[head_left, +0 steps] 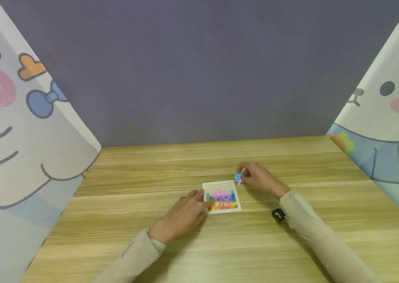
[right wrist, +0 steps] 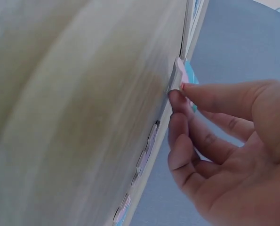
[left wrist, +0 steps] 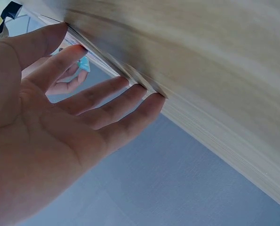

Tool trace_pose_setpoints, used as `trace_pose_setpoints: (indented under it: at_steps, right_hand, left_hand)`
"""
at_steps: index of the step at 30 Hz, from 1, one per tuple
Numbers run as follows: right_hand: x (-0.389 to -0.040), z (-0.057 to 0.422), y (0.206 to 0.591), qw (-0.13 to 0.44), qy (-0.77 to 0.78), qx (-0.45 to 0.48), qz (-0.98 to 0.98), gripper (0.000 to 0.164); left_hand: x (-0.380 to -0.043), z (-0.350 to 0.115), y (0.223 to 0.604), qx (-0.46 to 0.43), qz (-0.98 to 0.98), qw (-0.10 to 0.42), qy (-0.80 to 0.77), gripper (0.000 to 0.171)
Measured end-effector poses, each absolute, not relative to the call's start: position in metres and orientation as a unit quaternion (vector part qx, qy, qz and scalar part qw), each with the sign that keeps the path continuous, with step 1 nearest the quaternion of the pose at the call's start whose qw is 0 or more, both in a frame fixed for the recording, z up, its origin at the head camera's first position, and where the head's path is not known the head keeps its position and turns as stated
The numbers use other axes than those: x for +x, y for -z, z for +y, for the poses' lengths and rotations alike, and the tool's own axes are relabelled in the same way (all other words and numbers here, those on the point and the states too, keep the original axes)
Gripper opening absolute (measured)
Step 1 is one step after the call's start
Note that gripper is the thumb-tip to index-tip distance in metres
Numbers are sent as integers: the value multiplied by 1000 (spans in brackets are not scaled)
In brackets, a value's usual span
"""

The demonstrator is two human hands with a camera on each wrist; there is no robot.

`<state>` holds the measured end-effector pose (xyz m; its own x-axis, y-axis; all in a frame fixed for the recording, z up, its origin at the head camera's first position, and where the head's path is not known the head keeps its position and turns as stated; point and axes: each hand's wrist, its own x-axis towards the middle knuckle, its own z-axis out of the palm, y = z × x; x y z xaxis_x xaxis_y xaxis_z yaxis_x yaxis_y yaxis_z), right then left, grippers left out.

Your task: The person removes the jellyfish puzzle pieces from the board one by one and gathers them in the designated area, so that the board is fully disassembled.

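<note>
A square jigsaw puzzle tray (head_left: 222, 183) with a white rim lies on the table. Its lower part carries a pink sea creature over blue, yellow and orange; cream-coloured base shows along the top. My left hand (head_left: 187, 210) rests at the tray's left side, fingers spread, one fingertip reaching over the picture. In the left wrist view, the fingertips of that left hand (left wrist: 69, 103) touch down along the edge. Just off the tray's upper right corner, my right hand (head_left: 259, 179) pinches a blue and pink puzzle piece (head_left: 238, 178) between thumb and fingers, tilted in the right wrist view.
More puzzle pieces (right wrist: 145, 157) lie on the table below the right hand in the right wrist view. A small black device (head_left: 278, 214) sits by the right sleeve. A grey wall (head_left: 213, 78) rises behind the table (head_left: 132, 169), with cartoon-printed panels (head_left: 12, 157) at both sides.
</note>
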<state>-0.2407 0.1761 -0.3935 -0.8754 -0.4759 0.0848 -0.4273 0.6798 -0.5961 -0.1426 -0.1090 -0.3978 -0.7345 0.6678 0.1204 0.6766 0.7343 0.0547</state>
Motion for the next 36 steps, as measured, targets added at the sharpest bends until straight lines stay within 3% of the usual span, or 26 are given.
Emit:
trace_pose_setpoints:
  at_steps: [27,36]
  right_hand:
    - [-244,174,399,31,297,-244,923,15]
    - [-244,172,400,22,286,-236,928,22]
  left_hand:
    - [-143,-110,399,-363,-929,47,51,37]
    - [-145,-109,401,-368,-927,59,51,35]
